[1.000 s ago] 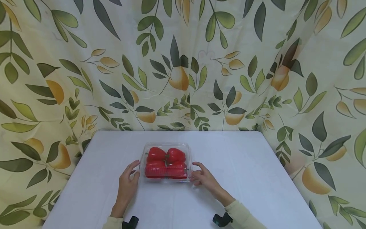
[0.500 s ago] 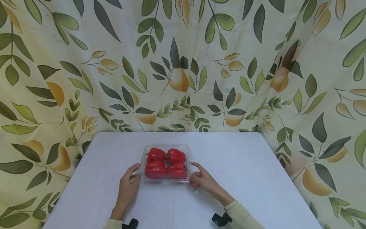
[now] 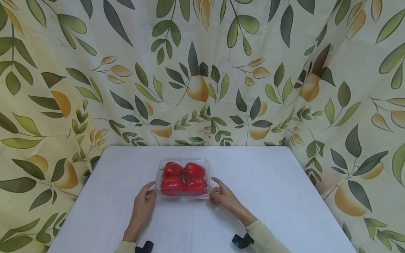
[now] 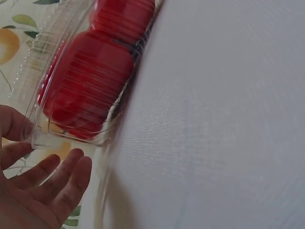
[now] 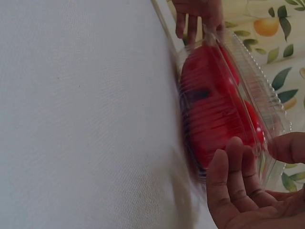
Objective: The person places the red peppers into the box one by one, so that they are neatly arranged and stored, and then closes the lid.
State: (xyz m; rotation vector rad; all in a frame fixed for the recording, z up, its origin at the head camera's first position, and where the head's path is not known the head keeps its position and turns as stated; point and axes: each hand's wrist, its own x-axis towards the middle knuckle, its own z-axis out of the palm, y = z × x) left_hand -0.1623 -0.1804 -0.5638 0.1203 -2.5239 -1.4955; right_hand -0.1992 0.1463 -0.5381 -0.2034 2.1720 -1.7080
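Note:
A clear plastic clamshell box [image 3: 183,197] with several red bell peppers [image 3: 194,170] inside sits near the middle of the white table, its lid down over them. My left hand [image 3: 143,207] is at the box's left side. In the left wrist view, its thumb and forefinger pinch the rim at the corner of the box [image 4: 42,139], while the other fingers stay loosely bent beside it. On the opposite side, my right hand [image 3: 229,203] holds the right edge. The right wrist view shows that thumb [image 5: 288,148] against the rim and several bent fingers [image 5: 235,176] by the side wall.
The table [image 3: 278,196] has a white cover and rounded far corners. Behind it and along both sides hangs a cloth [image 3: 202,70] printed with leaves and fruit. Dark wrist mounts [image 3: 243,241] stick out beside both cream sleeves [image 3: 269,239].
The box has shifted slightly away from the person over the last half second, its front edge now a little farther back. Both hands stay at its sides, the right fingertips moving slightly forward.

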